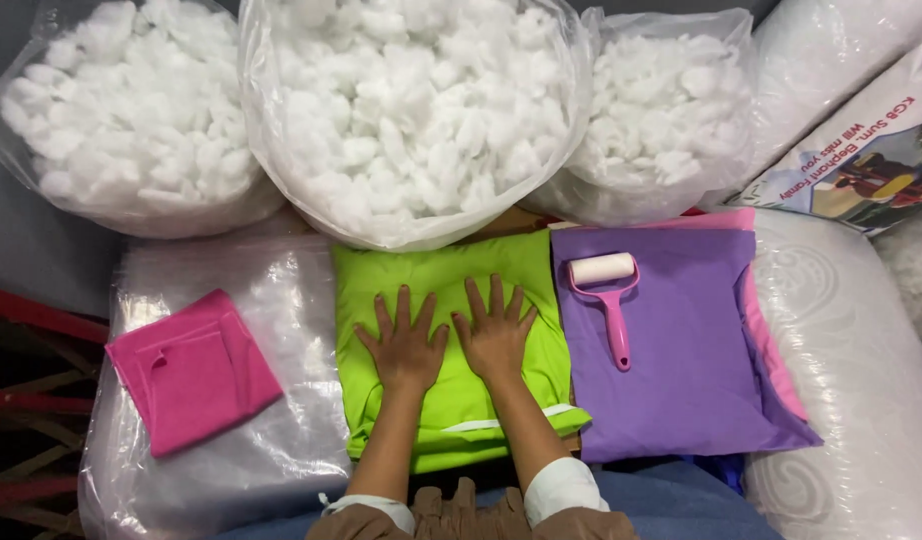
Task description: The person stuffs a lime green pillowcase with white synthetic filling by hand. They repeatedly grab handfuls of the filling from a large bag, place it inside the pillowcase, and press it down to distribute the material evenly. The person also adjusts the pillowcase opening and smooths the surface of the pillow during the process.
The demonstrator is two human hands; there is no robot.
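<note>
A bright green fabric cover (441, 270) lies flat in front of me. My left hand (405, 343) and my right hand (496, 330) rest side by side on it, palms down, fingers spread, holding nothing. Just right of the green cover lies a purple cushion cover (681, 350) over a pink one, with a pink-handled lint roller (609, 300) on top. A folded pink cloth (193, 368) lies to the left on clear plastic.
Three large clear bags of white fibre stuffing (411, 110) stand along the back. A plastic-wrapped white pillow (851, 380) is at the right, with a printed package (871, 160) behind it. Red bars (31, 315) show at the far left.
</note>
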